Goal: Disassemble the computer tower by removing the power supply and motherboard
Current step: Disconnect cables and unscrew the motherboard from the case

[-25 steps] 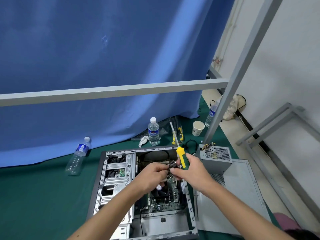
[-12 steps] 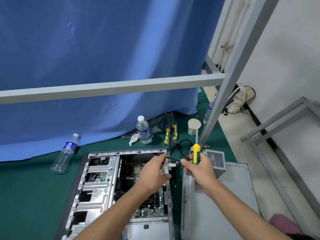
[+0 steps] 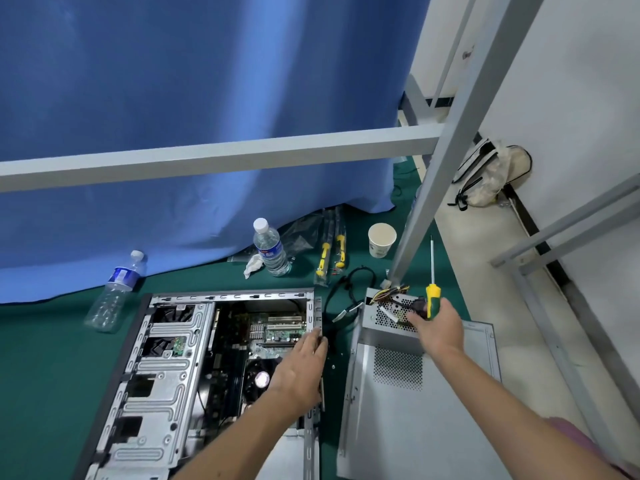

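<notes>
The open computer tower (image 3: pixel 166 362) lies flat on the green mat, its motherboard (image 3: pixel 273 332) exposed inside. My left hand (image 3: pixel 301 367) rests with straight fingers on the case's right edge. The grey power supply (image 3: pixel 382 315) sits outside the case on the detached side panel (image 3: pixel 415 410), its black and coloured cables (image 3: pixel 349 289) trailing toward the case. My right hand (image 3: pixel 438 323) is over the power supply. It grips a yellow-green screwdriver (image 3: pixel 432 292) with the shaft pointing up and also holds a black cable connector.
Two water bottles (image 3: pixel 272 247) (image 3: pixel 116 292), a paper cup (image 3: pixel 381 240), a crumpled tissue and two bagged yellow screwdrivers (image 3: pixel 330 252) lie behind the case. A grey metal frame post (image 3: pixel 446 161) rises just beyond the power supply. A backpack (image 3: pixel 491 174) leans on the wall.
My right hand carried the screwdriver and cable connector right, from over the case to above the power supply. My left hand let go of the connector and dropped onto the case edge.
</notes>
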### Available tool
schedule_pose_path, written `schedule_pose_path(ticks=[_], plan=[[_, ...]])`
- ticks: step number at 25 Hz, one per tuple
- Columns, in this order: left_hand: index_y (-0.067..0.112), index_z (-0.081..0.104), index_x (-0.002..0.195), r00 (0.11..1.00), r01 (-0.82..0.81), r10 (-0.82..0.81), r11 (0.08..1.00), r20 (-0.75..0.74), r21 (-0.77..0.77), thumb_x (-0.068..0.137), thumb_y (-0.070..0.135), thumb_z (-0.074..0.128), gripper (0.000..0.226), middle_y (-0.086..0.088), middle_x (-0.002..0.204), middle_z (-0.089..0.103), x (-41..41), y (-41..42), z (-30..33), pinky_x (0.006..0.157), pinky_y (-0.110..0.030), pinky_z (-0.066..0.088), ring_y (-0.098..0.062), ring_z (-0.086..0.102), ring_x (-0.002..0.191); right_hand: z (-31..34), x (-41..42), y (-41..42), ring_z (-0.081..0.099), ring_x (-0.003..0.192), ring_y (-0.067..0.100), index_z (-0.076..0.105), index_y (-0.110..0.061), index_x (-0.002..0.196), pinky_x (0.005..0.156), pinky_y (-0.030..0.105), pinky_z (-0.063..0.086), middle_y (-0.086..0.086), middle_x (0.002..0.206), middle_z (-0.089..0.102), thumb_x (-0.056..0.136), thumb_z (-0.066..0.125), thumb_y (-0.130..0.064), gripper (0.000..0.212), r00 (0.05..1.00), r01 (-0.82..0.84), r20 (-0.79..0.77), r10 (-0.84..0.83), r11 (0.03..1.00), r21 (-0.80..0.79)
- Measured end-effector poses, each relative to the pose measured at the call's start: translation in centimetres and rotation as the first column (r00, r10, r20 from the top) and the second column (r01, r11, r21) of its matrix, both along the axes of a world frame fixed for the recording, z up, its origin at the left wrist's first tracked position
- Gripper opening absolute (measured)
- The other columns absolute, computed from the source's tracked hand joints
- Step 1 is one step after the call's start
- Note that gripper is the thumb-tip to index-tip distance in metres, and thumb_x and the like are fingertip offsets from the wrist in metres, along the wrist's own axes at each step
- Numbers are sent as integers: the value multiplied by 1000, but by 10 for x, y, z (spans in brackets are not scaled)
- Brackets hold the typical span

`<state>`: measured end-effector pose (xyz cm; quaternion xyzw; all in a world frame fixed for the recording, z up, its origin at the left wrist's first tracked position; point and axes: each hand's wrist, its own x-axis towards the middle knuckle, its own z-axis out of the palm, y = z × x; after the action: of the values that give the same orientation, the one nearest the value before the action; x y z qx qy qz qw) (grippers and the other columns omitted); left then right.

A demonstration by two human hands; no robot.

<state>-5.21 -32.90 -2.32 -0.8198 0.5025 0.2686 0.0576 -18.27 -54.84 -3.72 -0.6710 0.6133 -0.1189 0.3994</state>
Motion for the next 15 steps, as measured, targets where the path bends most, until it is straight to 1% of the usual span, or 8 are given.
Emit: schedule_pose_path(ticks=[2, 4, 6, 8, 9, 11, 13, 15], plan=[[11, 1, 156, 999, -18, 17, 999, -33, -35, 87, 22, 72, 100, -1, 164, -11, -1, 3, -2, 120, -28, 15, -19, -2, 151, 0, -3, 2, 51, 104, 29, 57, -8, 91, 91, 42, 45, 3, 107, 56, 75, 83, -30, 38, 995, -83, -58, 78, 992, -91], [13, 8, 157, 995, -68, 62, 995, -83, -70, 86, 16, 73, 96, 4, 163, -11, 1, 6, -6, 118, -25, 25, -16, 3, 151, -1, -5, 9, 42, 117, 25, 60, -4, 103, 100, 39, 39, 5, 122, 49, 79, 79, -35, 44, 989, -129, -97, 114, 978, -166], [15, 14, 157, 990, -105, 95, 990, -107, -97, 84, 14, 73, 94, 10, 163, -11, 2, 7, -8, 114, -24, 32, -13, 7, 150, 2, -4, 22, 41, 116, 23, 59, -5, 105, 99, 36, 38, 6, 122, 48, 87, 70, -36, 38, 986, -165, -76, 150, 950, -266], [17, 14, 157, 987, -117, 103, 988, -124, -105, 84, 15, 74, 95, 12, 162, -10, 3, 10, -9, 114, -24, 33, -13, 9, 150, 10, 3, 38, 46, 105, 21, 58, -7, 102, 89, 32, 41, 4, 111, 50, 94, 61, -33, 27, 975, -214, 0, 223, 934, -287], [18, 13, 157, 983, -131, 115, 985, -140, -113, 83, 14, 74, 96, 13, 162, -9, 4, 10, -10, 112, -24, 34, -13, 12, 149, 16, 8, 48, 49, 96, 20, 55, -10, 98, 78, 31, 41, 2, 102, 51, 96, 57, -31, 21, 960, -258, 45, 277, 933, -250], [20, 9, 158, 979, -156, 132, 976, -157, -150, 82, 14, 74, 100, 12, 163, -7, 4, 13, -13, 112, -25, 35, -15, 17, 148, 26, 19, 68, 51, 76, 19, 49, -18, 88, 62, 30, 37, 0, 85, 51, 99, 52, -31, 17, 911, -385, 122, 394, 918, -92], [19, 7, 158, 981, -168, 143, 964, -130, -205, 82, 21, 75, 101, 6, 164, -2, 5, 20, -15, 115, -27, 26, -18, 18, 148, 31, 28, 88, 54, 67, 20, 48, -21, 86, 59, 32, 41, 2, 76, 54, 98, 53, -33, 18, 868, -479, 170, 466, 876, 50], [18, 12, 157, 973, -217, 190, 942, -128, -257, 85, 33, 73, 95, 2, 163, 6, 2, 34, -19, 119, -30, 21, -20, 18, 148, 30, 34, 107, 57, 66, 18, 52, -21, 92, 58, 29, 47, 4, 80, 58, 98, 55, -36, 16, 857, -505, 218, 468, 848, 163]])
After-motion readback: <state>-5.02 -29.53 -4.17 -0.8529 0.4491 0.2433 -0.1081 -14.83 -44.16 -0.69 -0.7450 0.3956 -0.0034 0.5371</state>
